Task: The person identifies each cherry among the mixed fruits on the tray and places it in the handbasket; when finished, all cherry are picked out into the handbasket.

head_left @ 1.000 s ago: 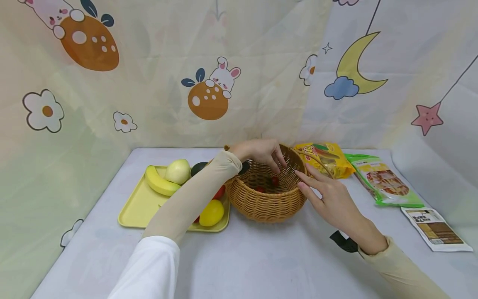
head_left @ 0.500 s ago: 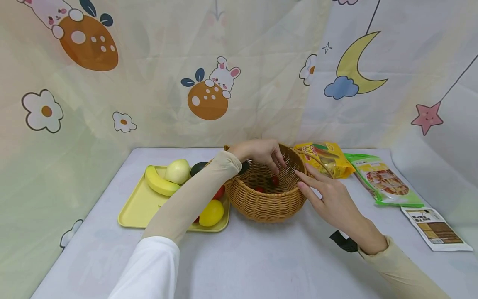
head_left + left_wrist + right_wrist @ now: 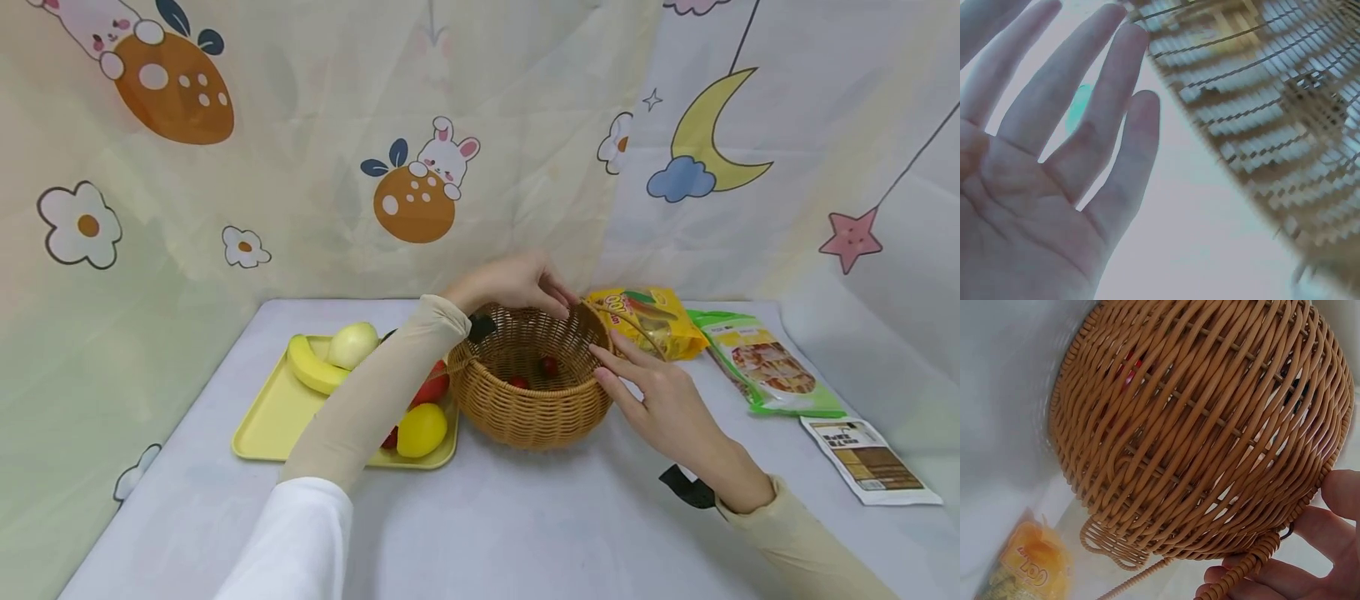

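A round wicker basket (image 3: 536, 417) stands mid-table, with two small red fruits (image 3: 549, 367) inside. My left hand (image 3: 517, 283) is over its back rim, bent down at the wrist. The left wrist view has this palm facing the camera, fingers loosely extended and spread, nothing held, beside the blurred basket weave (image 3: 1272, 144). At the basket's right rim, my right hand (image 3: 663, 400) holds the edge between thumb and index finger. In the right wrist view, its other fingers (image 3: 1272, 578) lie partly behind the basket's twisted handle (image 3: 1244, 569).
Left of the basket, a yellow tray (image 3: 270, 425) carries a banana (image 3: 311, 367), a pale round fruit (image 3: 352, 344), a lemon (image 3: 422, 431) and red fruit, partly hidden by the left sleeve. Behind and right lie a yellow snack bag (image 3: 667, 321), a green packet (image 3: 772, 358) and a white-brown packet (image 3: 870, 462).
My left hand has risen from inside the basket to above its back rim, carrying nothing. The right hand keeps its place at the rim. The head view has shifted slightly.
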Demonstrator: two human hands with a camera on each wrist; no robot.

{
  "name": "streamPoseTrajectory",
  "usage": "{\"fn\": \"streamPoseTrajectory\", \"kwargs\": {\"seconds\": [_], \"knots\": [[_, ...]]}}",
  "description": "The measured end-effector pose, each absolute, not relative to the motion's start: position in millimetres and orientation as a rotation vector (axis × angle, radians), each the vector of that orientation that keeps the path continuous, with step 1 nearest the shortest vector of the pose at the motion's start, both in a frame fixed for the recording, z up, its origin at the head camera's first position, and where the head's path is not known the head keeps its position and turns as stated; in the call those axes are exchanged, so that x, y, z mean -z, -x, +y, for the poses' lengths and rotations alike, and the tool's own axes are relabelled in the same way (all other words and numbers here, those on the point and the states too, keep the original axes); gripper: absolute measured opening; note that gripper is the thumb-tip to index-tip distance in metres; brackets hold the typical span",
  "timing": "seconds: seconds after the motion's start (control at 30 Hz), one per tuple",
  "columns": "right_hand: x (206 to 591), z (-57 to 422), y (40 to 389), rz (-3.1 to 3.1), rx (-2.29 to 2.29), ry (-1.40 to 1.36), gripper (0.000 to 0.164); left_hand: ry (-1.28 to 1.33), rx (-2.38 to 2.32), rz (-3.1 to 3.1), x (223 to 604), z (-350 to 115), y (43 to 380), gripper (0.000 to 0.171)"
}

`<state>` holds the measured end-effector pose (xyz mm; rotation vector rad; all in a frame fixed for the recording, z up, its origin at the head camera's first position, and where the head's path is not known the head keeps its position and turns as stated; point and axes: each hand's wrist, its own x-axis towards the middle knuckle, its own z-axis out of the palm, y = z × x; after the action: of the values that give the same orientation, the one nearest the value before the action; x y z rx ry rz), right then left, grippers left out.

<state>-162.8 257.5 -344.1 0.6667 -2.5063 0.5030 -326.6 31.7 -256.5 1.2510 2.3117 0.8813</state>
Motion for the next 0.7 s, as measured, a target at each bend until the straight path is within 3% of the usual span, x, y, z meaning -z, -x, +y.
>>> {"fn": "streamPoseTrajectory", "kwargs": {"seconds": [0.3,0.7], "knots": [[343.6,256.0,162.5,-2.513,-0.491,-0.671,0.039,-1.171,-1.068,2.431,238.3,-33.4,308.5,0.034],[341.7,256.2,161.8,-2.509,-0.485,-0.663,0.039,-0.803,-1.088,2.662,269.8,-170.4,271.8,0.038]]}}
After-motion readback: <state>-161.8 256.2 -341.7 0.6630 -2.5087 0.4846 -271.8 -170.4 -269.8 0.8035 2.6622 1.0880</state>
